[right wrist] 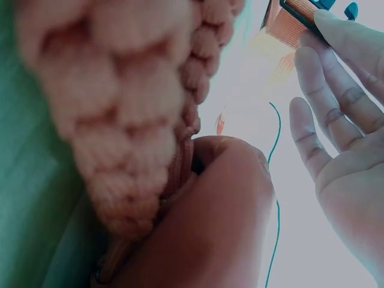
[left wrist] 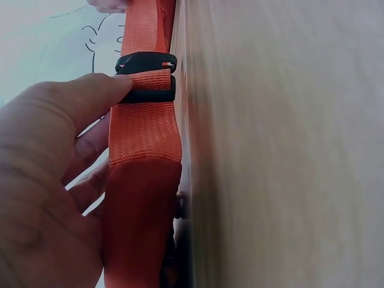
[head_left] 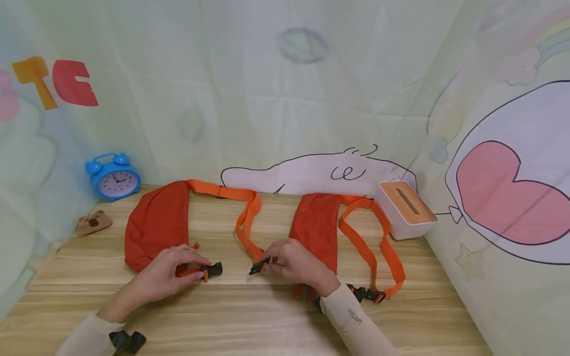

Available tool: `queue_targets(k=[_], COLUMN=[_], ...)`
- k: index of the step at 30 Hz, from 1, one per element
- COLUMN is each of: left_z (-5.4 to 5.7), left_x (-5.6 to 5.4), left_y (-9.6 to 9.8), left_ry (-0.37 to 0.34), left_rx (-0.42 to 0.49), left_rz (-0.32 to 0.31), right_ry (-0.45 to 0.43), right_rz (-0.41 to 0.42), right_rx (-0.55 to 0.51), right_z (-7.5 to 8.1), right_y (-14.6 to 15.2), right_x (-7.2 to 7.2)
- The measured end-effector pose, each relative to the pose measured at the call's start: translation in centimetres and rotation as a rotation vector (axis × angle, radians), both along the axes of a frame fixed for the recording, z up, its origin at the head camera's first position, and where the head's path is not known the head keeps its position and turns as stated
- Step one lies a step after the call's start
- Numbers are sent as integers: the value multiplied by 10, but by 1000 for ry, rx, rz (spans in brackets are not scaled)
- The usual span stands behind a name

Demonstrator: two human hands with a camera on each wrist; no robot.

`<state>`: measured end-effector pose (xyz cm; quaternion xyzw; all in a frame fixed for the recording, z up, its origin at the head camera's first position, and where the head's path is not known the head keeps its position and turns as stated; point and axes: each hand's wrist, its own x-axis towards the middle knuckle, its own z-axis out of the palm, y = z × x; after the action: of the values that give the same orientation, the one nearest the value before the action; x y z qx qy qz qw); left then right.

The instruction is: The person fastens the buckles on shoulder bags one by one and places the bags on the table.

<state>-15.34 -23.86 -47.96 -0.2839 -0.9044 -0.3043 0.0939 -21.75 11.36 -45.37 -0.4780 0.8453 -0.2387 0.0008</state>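
A red waist bag (head_left: 162, 225) with an orange strap (head_left: 247, 212) stands at the left of the table. My left hand (head_left: 166, 272) pinches the black socket half of its buckle (head_left: 214, 269) between thumb and fingers. In the left wrist view, the thumb lies on the orange webbing where it loops through the black buckle (left wrist: 147, 62). My right hand (head_left: 294, 262) pinches the pronged buckle half (head_left: 258, 267) at the strap's far end. A short gap separates the two halves, which face each other. The right wrist view shows that buckle half (right wrist: 303, 15) at the fingertips.
A second red waist bag (head_left: 316, 222), its black buckle (head_left: 367, 294) fastened, lies partly behind my right forearm. A white tissue box (head_left: 407, 210) stands at back right. At back left are a blue alarm clock (head_left: 116, 177) and a brown bear-faced item (head_left: 93, 222). Printed cloth walls enclose the table.
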Motion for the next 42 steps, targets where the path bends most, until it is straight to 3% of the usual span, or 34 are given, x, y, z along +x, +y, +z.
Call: queue_targets(k=[6, 12, 23, 34, 42], left_z=[1, 1, 7, 11, 12], left_x=[0, 0, 3, 5, 5], left_y=[2, 3, 1, -3, -4], left_ry=[7, 4, -129, -173, -187], left_rx=[7, 59, 178, 183, 188], left_rz=[3, -12, 12, 16, 31], right_ry=[-6, -94, -224, -244, -308], right_rz=[0, -20, -53, -71, -65], right_rx=[-28, -79, -148, -197, -213], right_z=[2, 5, 8, 9, 10], right_y=[-2, -4, -10, -24, -31], right_x=[1, 0, -2, -3, -1])
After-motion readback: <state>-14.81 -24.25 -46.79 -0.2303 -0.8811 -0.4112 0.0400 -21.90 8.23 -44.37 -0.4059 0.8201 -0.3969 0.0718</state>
